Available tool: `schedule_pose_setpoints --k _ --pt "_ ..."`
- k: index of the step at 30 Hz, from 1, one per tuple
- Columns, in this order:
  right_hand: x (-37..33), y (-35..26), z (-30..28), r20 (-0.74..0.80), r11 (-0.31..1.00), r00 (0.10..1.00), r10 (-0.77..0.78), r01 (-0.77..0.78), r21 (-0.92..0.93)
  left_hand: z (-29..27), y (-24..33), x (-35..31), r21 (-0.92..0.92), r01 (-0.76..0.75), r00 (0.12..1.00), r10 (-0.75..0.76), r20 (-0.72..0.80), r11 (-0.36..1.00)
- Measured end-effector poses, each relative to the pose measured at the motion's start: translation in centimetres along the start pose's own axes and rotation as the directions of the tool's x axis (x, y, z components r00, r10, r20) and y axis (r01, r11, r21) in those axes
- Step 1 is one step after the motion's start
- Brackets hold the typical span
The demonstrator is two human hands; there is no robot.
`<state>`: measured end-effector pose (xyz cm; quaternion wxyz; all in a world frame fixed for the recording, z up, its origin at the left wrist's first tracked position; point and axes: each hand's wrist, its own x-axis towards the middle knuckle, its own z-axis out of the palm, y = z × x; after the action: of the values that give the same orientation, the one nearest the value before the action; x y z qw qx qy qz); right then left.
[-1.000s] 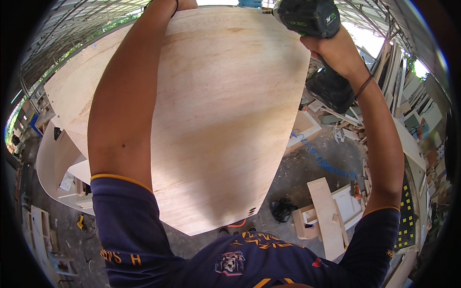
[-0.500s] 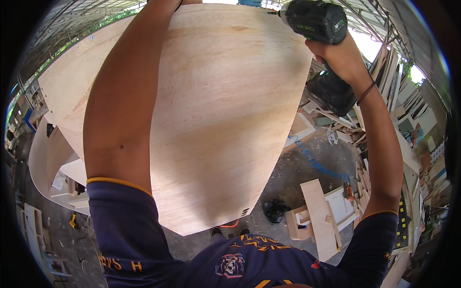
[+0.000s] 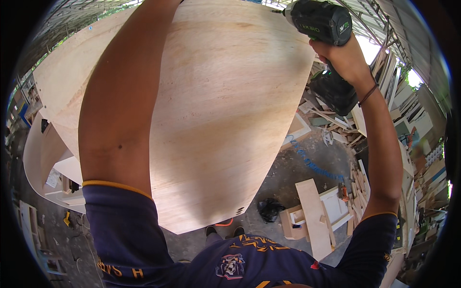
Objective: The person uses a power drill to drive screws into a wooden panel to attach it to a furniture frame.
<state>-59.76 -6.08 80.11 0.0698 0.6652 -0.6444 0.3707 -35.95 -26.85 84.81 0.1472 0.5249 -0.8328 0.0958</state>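
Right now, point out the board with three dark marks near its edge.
The large panel filling the middle, with the marks at its lower right corner; the narrow board further right shows none.

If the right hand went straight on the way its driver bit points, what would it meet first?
Probably the plywood panel, near its upper edge: the cordless driver in the right hand points leftward there, though depth is unclear.

The broad, pale, angular wooden panel (image 3: 221, 115) looks smooth and matt, its grain faintly streaked. The black, pistol-shaped plastic power drill (image 3: 321, 23) has a low sheen. The navy cloth shirt (image 3: 283, 259) is matt; the crumpled black plastic bag (image 3: 270, 210) shines. The grey concrete floor (image 3: 276, 185) looks dull. The ridged grey roof (image 3: 417, 36), dim at the edge, is probably metal.
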Motion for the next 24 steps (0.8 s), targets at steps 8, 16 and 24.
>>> schedule_pose_setpoints --k 8,16,24 --pt "0.2 2.1 1.3 -0.153 0.978 0.966 -0.207 0.203 -0.04 -0.1 0.1 -0.3 0.004 0.041 0.999 -0.041 0.013 0.999" --pt "-0.7 -0.1 1.6 -0.132 0.956 0.967 -0.217 0.183 -0.229 -0.6 -0.5 -0.1 0.05 0.035 0.999 -0.036 0.021 0.998" --pt "0.0 0.6 1.4 -0.13 0.938 0.945 -0.299 0.266 -0.223 -0.7 -0.3 -0.2 0.01 0.027 1.0 -0.027 0.008 1.0"
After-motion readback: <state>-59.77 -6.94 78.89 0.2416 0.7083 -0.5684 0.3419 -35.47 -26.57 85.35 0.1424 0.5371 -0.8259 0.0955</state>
